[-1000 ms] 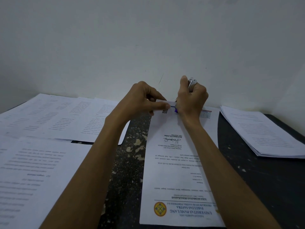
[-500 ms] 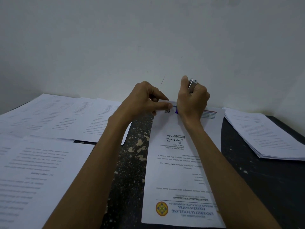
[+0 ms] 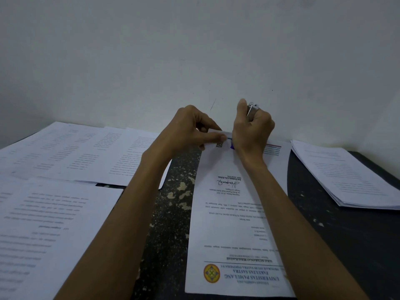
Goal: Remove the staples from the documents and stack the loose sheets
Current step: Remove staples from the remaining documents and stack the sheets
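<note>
Lengthwise, the white printed document [image 3: 229, 213] runs to the surface's [image 3: 173, 213] back edge, left hand [image 3: 186, 131] pinching it, right hand [image 3: 252, 133] gripping a silver metal tool [image 3: 251, 109] there.

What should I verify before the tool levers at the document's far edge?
1. Hold: left hand pinches far edge of document: ok.
2. Grip: right hand wraps the tool: ok.
3. Blue tip at that edge, beside left fingertips: ok.
4. Tip under staple: cannot tell, hidden.
5. Near end flat on table: ok.
6. Arms clear of stack at right: ok.
</note>
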